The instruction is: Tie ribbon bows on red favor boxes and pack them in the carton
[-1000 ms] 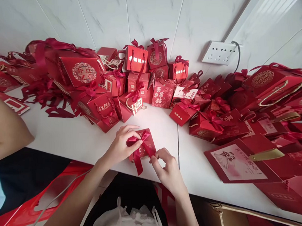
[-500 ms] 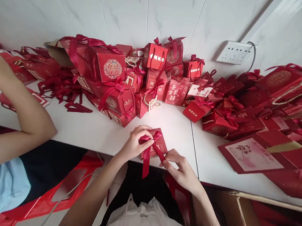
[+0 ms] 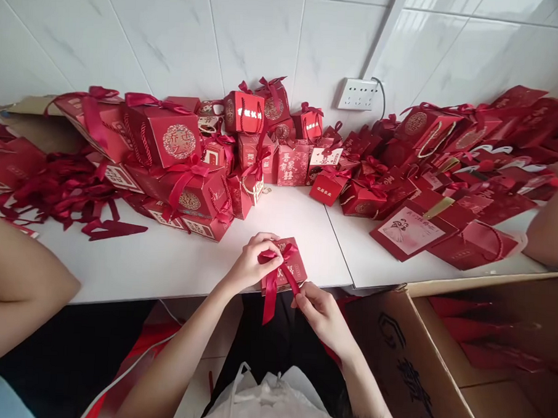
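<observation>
A small red gift box [image 3: 291,270] lies at the near edge of the white table [image 3: 166,259]. A red ribbon bow [image 3: 275,258] sits on its top, with one tail hanging over the table edge. My left hand [image 3: 252,263] pinches the bow's loop and rests against the box. My right hand [image 3: 318,312] is just below the box, its fingers closed on the other ribbon tail.
A heap of red gift boxes [image 3: 216,163] and bags [image 3: 438,160] lines the tiled wall. Loose ribbons [image 3: 62,190] lie at the left. An open cardboard box [image 3: 476,341] stands at the lower right. Other people's arms are at the left [image 3: 16,290] and right [image 3: 551,221]. A wall socket [image 3: 357,93] is behind.
The view has tilted and pulled back, bringing the cardboard box and a right-hand person's arm into sight. My hands stay on the ribbon, with the right hand shifted slightly lower.
</observation>
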Tool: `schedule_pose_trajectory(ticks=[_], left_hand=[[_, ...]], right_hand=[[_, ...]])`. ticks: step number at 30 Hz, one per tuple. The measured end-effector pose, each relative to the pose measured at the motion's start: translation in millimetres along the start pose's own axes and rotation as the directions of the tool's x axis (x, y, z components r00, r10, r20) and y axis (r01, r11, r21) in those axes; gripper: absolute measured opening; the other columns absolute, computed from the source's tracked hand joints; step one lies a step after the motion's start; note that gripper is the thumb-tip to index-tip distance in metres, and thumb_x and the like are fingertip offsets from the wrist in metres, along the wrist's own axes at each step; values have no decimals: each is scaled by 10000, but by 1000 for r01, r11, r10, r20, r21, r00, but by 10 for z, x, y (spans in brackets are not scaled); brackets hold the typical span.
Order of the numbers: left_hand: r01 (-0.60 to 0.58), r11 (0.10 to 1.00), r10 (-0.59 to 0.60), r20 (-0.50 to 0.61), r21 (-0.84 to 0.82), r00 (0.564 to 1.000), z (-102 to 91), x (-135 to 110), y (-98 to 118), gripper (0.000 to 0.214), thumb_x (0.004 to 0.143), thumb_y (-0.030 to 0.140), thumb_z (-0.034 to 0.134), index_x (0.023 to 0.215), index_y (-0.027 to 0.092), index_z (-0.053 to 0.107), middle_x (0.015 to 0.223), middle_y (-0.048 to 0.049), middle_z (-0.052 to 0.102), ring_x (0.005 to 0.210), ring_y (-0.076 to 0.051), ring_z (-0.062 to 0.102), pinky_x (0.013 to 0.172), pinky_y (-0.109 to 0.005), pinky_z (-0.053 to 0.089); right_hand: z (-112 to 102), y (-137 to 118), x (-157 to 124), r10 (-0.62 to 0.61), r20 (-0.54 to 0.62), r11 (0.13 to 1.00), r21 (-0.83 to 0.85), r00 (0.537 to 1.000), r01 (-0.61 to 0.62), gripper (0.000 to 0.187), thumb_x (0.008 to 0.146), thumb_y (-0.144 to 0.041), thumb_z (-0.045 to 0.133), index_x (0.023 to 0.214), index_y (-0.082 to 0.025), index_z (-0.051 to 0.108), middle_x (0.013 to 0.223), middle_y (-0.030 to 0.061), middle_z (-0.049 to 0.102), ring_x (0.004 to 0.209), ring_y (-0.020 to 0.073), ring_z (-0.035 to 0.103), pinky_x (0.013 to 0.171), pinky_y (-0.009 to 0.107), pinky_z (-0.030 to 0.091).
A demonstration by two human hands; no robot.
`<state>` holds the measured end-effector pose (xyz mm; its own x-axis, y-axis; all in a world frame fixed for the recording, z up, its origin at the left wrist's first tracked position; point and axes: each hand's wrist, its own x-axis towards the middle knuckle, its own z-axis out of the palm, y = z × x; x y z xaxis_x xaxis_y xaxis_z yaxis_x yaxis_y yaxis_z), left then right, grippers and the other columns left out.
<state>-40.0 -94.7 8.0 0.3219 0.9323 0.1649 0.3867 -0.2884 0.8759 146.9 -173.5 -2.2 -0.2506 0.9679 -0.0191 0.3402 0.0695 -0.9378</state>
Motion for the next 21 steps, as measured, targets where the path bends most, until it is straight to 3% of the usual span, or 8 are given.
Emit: schedule_pose_trajectory(ticks=[3,7,10,12,15,17,21], left_hand=[[-5,1000,5,0,12,1000,-1,24,16,109,788,300,586,728,209,597,1126,-70,559,1167,-243,501,1037,-427,371],[-4,1000,3,-11,-24,1000,43,11,28,132,784,345,601,780,214,608,1149,-69,567,1175,-237,505,1030,-387,374],[-5,996,-10,-171,-87,985,79,-59,3,258,786,391,597,977,217,590,1224,-80,554,1202,-232,491,1026,-366,367],[40,994,-76,-367,-106,927,93,-120,-9,303,805,414,554,1028,210,564,1196,-84,576,1173,-228,506,976,-348,392],[171,980,-198,-533,-101,822,106,-184,38,238,811,433,502,818,201,554,854,-35,623,879,-191,584,776,-290,446],[253,966,-249,-494,-61,833,114,-186,114,276,806,450,496,683,203,499,647,15,538,661,-151,537,638,-257,425],[379,924,-330,-404,46,853,153,-138,254,347,803,484,513,614,202,440,540,55,433,529,-117,454,532,-231,362]], right_hand=[[13,-5,3,9,4,1000,-11,1000,-9,325,913,-318,416,666,-169,564,666,-3,546,613,119,465,607,236,362],[-135,-56,3,10,121,996,-89,993,1,302,914,-283,420,724,-156,618,645,-11,564,589,108,464,580,224,353],[-403,-92,16,21,217,983,-185,976,20,354,920,-371,448,723,-153,644,610,-14,555,567,105,454,554,226,345],[-601,-101,72,36,197,977,-213,980,7,428,913,-473,445,691,-158,632,558,-21,511,530,104,422,515,232,326],[-774,-109,276,14,-2,981,-194,1000,-14,463,907,-543,406,724,-170,610,550,-27,464,514,109,399,494,240,316],[-751,-118,464,-39,-74,984,-174,997,26,426,897,-545,419,795,-175,602,601,-18,492,549,118,435,523,243,346],[-520,-125,765,-93,-18,980,-178,995,89,354,841,-537,524,871,-189,575,607,-35,494,549,120,449,544,245,358]])
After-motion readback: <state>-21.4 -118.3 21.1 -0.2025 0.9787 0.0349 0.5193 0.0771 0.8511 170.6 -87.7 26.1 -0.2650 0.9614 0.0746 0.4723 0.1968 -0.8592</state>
